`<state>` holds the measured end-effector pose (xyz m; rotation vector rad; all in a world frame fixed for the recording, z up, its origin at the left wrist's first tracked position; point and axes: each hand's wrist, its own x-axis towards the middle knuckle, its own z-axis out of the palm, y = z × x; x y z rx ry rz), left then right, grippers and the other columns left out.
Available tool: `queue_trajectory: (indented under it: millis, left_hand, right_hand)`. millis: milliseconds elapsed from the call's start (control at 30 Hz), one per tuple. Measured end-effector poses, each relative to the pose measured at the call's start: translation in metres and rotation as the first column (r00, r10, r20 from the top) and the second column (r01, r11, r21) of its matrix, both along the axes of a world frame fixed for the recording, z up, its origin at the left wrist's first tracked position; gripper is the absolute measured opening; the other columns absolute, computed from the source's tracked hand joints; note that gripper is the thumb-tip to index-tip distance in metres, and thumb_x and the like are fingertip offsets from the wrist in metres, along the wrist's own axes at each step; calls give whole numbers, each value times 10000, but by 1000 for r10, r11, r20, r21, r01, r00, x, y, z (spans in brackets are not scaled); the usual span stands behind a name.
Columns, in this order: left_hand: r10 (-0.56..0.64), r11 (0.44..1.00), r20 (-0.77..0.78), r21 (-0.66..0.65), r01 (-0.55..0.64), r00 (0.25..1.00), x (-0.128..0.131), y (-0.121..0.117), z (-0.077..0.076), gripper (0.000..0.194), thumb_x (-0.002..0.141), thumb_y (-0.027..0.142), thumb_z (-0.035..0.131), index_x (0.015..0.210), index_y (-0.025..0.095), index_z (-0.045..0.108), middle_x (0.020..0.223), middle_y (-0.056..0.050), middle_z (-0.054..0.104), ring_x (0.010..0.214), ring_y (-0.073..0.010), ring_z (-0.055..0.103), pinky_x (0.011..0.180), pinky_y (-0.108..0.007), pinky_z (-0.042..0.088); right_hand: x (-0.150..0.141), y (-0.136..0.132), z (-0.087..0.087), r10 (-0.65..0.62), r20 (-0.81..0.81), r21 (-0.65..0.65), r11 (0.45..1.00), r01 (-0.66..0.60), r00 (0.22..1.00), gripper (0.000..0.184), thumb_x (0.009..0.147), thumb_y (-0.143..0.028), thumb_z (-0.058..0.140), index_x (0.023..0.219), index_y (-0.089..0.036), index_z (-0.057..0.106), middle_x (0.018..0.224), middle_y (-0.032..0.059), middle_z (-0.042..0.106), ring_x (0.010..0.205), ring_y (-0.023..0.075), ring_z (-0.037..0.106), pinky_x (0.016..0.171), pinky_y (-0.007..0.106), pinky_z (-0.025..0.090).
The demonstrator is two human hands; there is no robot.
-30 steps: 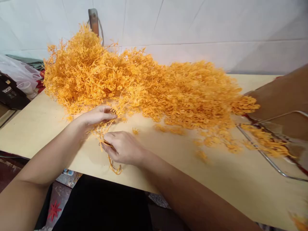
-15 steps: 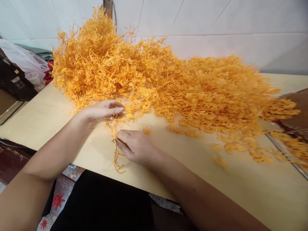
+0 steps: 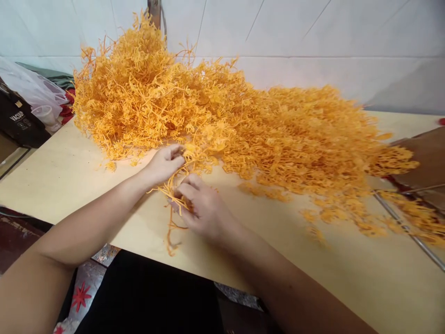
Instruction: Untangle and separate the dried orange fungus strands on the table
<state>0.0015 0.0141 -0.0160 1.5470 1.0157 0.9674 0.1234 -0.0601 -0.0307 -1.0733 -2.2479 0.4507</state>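
A big heap of orange, thin-branched sprigs with small spidery heads [image 3: 156,97] covers the back of the pale tabletop [image 3: 250,222]. My left hand [image 3: 166,163] is at the heap's front edge, thumb and fingertips pinched on an orange sprig. Just nearer to me, my right hand [image 3: 205,206] has its fingers curled around a few loose orange stems [image 3: 171,192]. These stems stick out to the left of the fingers, and one bent stem [image 3: 171,236] hangs down toward the table's front edge. The right fingertips are partly hidden by the stems.
A metal rod [image 3: 406,227] lies at the right under scattered sprigs, near a brown box [image 3: 427,162]. On the left stand a black box marked VACUUP [image 3: 21,116], a clear plastic cup [image 3: 47,116] and a white plastic bag [image 3: 31,83]. Behind is a tiled wall [image 3: 278,37].
My left hand has moved slightly right, and its fingers have closed on a sprig. My right hand has turned up a little, with the stems now spread across its fingers.
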Motion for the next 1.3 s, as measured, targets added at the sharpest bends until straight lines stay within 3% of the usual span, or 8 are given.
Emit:
queue_trajectory:
  millis: [133, 233, 333, 500, 733, 933, 1067, 1300]
  left_hand:
    - [88, 987, 189, -146, -60, 978, -9, 3, 6, 100, 694, 69, 463, 763, 138, 481, 569, 42, 543, 540, -68, 544, 571, -188, 412]
    - [47, 983, 231, -186, -3, 972, -11, 0, 7, 151, 689, 66, 479, 819, 143, 484, 608, 31, 577, 571, -84, 577, 578, -201, 430]
    - [9, 980, 276, -192, 46, 961, -6, -5, 2, 187, 671, 89, 535, 839, 148, 479, 717, 10, 610, 640, -92, 598, 623, -221, 446]
    - [-68, 984, 322, -137, 117, 944, 4, -11, -9, 282, 623, 195, 668, 813, 152, 465, 720, 12, 588, 654, -89, 575, 622, -217, 442]
    - [-25, 987, 60, 159, 15, 998, 5, -11, -11, 340, 645, 205, 657, 940, 155, 496, 829, -2, 528, 635, -58, 478, 580, -194, 409]
    - [-75, 783, -280, 578, 231, 957, -8, -9, -8, 256, 756, 232, 561, 1008, 194, 578, 956, -48, 560, 873, -134, 529, 750, -274, 445]
    - [-38, 755, -357, 602, 261, 933, -11, -10, -2, 238, 801, 163, 475, 1006, 164, 598, 931, -53, 610, 868, -122, 558, 797, -281, 443]
    - [-37, 866, -269, 473, 165, 962, -8, -15, 3, 165, 800, 180, 476, 901, 136, 598, 837, -37, 621, 789, -115, 567, 740, -260, 438]
  right_hand:
    - [10, 7, 4, -227, -203, -239, 955, 177, 952, 279, 663, -299, 639, 843, -167, 472, 886, 64, 431, 685, 125, 452, 592, 292, 426]
    - [18, 13, 9, -241, -379, -531, 847, 3, 894, 573, 524, -384, 748, 969, -205, 435, 1082, 92, 432, 875, 171, 499, 687, 333, 479]
    - [24, 22, 9, -288, -585, -640, 738, -213, 758, 606, 494, -412, 772, 958, -230, 427, 1152, 74, 469, 960, 180, 528, 752, 341, 494]
    - [27, 37, -7, -478, -695, -669, 702, -242, 537, 452, 561, -457, 738, 851, -223, 483, 793, 7, 596, 693, 138, 593, 659, 325, 504]
    - [19, 27, 4, -429, -681, -669, 694, -265, 594, 289, 594, -336, 731, 768, -181, 560, 742, -17, 577, 648, 80, 542, 640, 248, 457]
    - [21, 24, 9, -502, -634, -723, 655, -221, 588, 223, 631, -321, 688, 702, -163, 546, 589, -49, 496, 506, 43, 439, 494, 203, 356]
    - [24, 24, 9, -494, -643, -724, 642, -254, 586, 272, 618, -349, 705, 743, -160, 555, 575, -64, 450, 466, 20, 363, 432, 179, 272]
    - [18, 19, 16, -522, -605, -755, 616, -226, 601, 298, 620, -414, 689, 713, -153, 579, 590, -52, 453, 462, 20, 333, 404, 185, 229]
